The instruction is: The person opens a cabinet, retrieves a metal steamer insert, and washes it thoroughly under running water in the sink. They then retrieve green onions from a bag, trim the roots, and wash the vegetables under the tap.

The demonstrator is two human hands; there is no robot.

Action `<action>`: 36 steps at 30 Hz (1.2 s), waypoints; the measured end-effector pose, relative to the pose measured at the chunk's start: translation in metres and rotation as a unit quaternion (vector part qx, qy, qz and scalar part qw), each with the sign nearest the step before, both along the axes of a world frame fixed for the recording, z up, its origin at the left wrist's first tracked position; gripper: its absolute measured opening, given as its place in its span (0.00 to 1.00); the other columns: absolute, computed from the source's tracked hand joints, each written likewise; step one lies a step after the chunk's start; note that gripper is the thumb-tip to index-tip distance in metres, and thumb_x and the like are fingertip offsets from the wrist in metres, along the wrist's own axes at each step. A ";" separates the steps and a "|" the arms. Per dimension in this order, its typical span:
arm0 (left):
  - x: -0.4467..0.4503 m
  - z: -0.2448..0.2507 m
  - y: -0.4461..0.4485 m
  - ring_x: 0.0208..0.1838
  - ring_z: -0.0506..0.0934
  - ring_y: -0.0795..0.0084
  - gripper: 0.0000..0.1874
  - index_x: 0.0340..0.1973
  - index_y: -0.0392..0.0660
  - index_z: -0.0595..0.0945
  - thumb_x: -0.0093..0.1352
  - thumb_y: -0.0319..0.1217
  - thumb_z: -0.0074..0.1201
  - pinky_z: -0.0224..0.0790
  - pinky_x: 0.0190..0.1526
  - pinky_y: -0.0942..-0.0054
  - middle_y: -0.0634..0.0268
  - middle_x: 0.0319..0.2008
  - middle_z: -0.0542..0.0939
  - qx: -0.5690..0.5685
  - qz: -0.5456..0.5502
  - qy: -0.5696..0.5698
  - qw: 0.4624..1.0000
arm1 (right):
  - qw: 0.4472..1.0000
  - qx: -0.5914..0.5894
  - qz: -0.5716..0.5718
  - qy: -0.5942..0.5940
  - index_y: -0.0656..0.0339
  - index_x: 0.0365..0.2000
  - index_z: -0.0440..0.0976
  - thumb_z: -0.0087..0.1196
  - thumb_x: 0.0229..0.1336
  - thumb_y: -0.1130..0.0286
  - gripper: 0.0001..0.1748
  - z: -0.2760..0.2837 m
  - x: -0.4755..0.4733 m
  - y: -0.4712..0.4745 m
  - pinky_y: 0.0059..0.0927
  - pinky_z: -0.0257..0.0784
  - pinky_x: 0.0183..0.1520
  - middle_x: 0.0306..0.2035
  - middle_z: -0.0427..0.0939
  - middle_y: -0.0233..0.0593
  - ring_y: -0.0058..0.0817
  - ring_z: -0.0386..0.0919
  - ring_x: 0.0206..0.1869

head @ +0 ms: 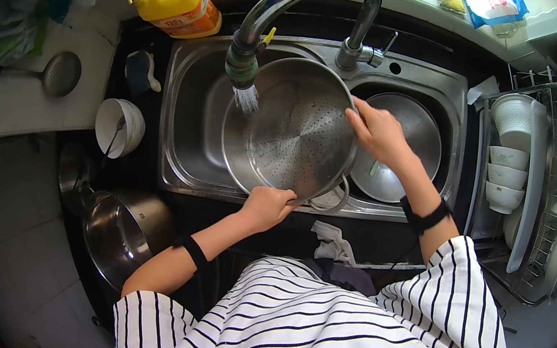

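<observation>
A wide stainless steel steamer pot insert (298, 136) with a perforated bottom is tilted over the double-bowl sink (188, 159). My left hand (267, 208) grips its near rim, and my right hand (379, 134) holds the rim at the right. One loop handle (343, 198) shows at its lower right. From the faucet's green spray head (241, 68), water runs down into the left side of the insert. Behind my right arm, a round metal lid or pan (397, 149) lies in the right bowl with a small green scrap (374, 168) on it.
Left of the sink are a yellow detergent jug (179, 8), a scrubber (142, 72), stacked bowls (119, 128) and a steel pot (124, 231). A skimmer (61, 74) rests on the ledge. A dish rack (525, 186) with bowls borders the right side. A white cloth (333, 243) lies in front.
</observation>
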State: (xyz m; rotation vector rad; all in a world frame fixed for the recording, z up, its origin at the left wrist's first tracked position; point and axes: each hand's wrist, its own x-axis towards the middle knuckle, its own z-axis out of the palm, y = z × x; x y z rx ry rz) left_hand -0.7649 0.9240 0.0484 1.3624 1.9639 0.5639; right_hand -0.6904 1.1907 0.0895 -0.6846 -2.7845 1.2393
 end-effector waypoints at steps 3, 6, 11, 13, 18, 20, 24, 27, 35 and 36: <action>0.018 0.004 0.030 0.22 0.73 0.46 0.13 0.26 0.39 0.76 0.68 0.35 0.46 0.62 0.24 0.56 0.47 0.16 0.73 0.043 0.080 -0.027 0.995 | 0.992 -0.116 -0.029 -0.049 0.67 0.54 0.63 0.46 0.62 0.59 0.26 0.006 0.032 -0.027 0.35 0.71 0.34 0.23 0.77 0.46 0.37 0.77 0.28; 0.021 0.013 0.066 0.23 0.72 0.43 0.14 0.28 0.36 0.74 0.69 0.34 0.44 0.62 0.25 0.57 0.45 0.17 0.73 0.076 0.166 -0.089 0.979 | 0.949 -0.297 -0.094 0.055 0.67 0.57 0.60 0.44 0.65 0.65 0.24 0.002 0.043 -0.049 0.22 0.69 0.35 0.31 0.73 0.33 0.17 0.70 0.30; 0.020 0.031 0.090 0.33 0.74 0.38 0.15 0.38 0.33 0.73 0.69 0.35 0.43 0.66 0.34 0.53 0.39 0.24 0.75 0.088 0.196 -0.216 0.952 | 0.884 -0.325 -0.241 0.233 0.67 0.59 0.57 0.40 0.66 0.68 0.24 -0.015 0.007 -0.050 0.18 0.66 0.34 0.31 0.72 0.31 0.15 0.68 0.31; 0.015 0.035 0.089 0.49 0.74 0.52 0.24 0.50 0.30 0.69 0.72 0.41 0.38 0.63 0.49 0.61 0.40 0.42 0.75 -0.001 0.186 -0.293 0.938 | 0.841 -0.385 -0.291 0.243 0.67 0.59 0.57 0.38 0.66 0.69 0.23 -0.015 -0.010 -0.049 0.17 0.64 0.31 0.29 0.70 0.30 0.14 0.66 0.27; -0.010 0.020 0.060 0.66 0.58 0.66 0.34 0.59 0.28 0.61 0.74 0.49 0.26 0.47 0.65 0.71 0.53 0.63 0.62 -0.079 0.188 -0.569 0.796 | 0.733 -0.574 -0.261 0.254 0.67 0.54 0.61 0.33 0.67 0.70 0.19 0.006 -0.022 -0.044 0.17 0.44 0.16 0.16 0.55 0.25 0.11 0.47 0.14; -0.023 0.000 0.040 0.65 0.60 0.62 0.34 0.57 0.30 0.66 0.73 0.50 0.28 0.48 0.65 0.69 0.50 0.61 0.64 -0.170 0.083 -0.443 0.876 | 0.742 -0.574 -0.265 0.223 0.67 0.54 0.61 0.33 0.67 0.70 0.19 0.014 -0.023 -0.038 0.17 0.44 0.16 0.15 0.54 0.24 0.11 0.47 0.14; -0.087 -0.068 0.019 0.63 0.62 0.52 0.29 0.52 0.36 0.74 0.66 0.47 0.40 0.50 0.64 0.60 0.46 0.58 0.66 -0.231 -0.194 0.059 0.952 | 0.753 -0.582 -0.249 0.180 0.67 0.54 0.62 0.33 0.67 0.69 0.19 0.021 -0.026 -0.025 0.17 0.44 0.17 0.15 0.51 0.23 0.12 0.47 0.14; -0.152 -0.120 0.047 0.67 0.56 0.58 0.26 0.54 0.38 0.73 0.64 0.41 0.44 0.41 0.67 0.56 0.51 0.63 0.62 -0.145 -0.312 0.306 0.888 | 0.754 -0.586 -0.245 0.166 0.67 0.54 0.61 0.33 0.67 0.68 0.19 0.023 -0.027 -0.025 0.17 0.44 0.17 0.15 0.51 0.23 0.12 0.47 0.14; -0.087 -0.118 0.025 0.69 0.50 0.45 0.42 0.55 0.25 0.67 0.62 0.56 0.44 0.37 0.68 0.55 0.39 0.65 0.53 -0.246 -0.179 0.187 0.934 | 0.771 -0.575 -0.219 0.164 0.67 0.55 0.61 0.33 0.67 0.68 0.20 0.030 -0.024 -0.027 0.17 0.44 0.17 0.15 0.50 0.23 0.12 0.47 0.15; -0.075 -0.111 0.017 0.69 0.51 0.46 0.43 0.55 0.25 0.67 0.63 0.57 0.42 0.38 0.68 0.54 0.39 0.64 0.54 -0.248 -0.196 0.049 0.947 | 0.772 -0.575 -0.221 0.159 0.66 0.55 0.61 0.33 0.67 0.68 0.20 0.030 -0.025 -0.026 0.17 0.44 0.17 0.14 0.50 0.22 0.11 0.47 0.14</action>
